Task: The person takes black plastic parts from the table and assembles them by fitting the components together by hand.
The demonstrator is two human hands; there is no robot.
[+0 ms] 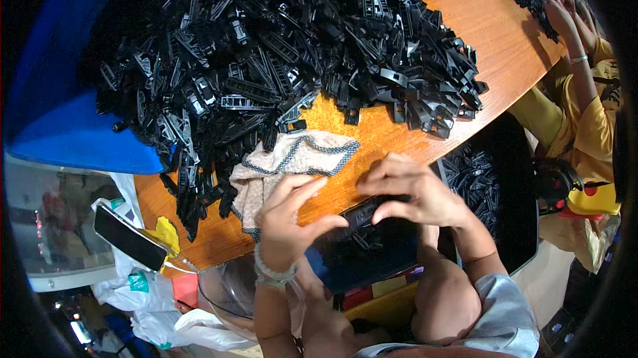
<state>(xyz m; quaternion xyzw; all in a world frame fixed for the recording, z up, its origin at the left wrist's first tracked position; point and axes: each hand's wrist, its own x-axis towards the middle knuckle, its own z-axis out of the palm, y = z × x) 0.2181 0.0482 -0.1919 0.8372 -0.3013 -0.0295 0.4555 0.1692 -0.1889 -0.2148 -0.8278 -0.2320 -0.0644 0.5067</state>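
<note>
My left hand (292, 215) is over the table's near edge, beside a crumpled pale cloth (312, 152) with a dark patterned border. Its fingers are stretched out, the thumb apart, and I see nothing in it. To the right, my right hand (419, 192) curves above the same edge with fingers and thumb apart, also holding nothing visible. Black plastic parts (364, 222) lie low between the two hands, partly hidden by them. Beyond the cloth rises a big heap of small black plastic parts (266, 59), some ladder-shaped.
The wooden table (512, 39) carries the heap, which also spreads over a blue sheet or tub (86, 132). A black bin (525, 225) of parts stands right. A phone (129, 238) leans at left near white plastic bags (126, 291). Another person's hands (565, 19) work at far right.
</note>
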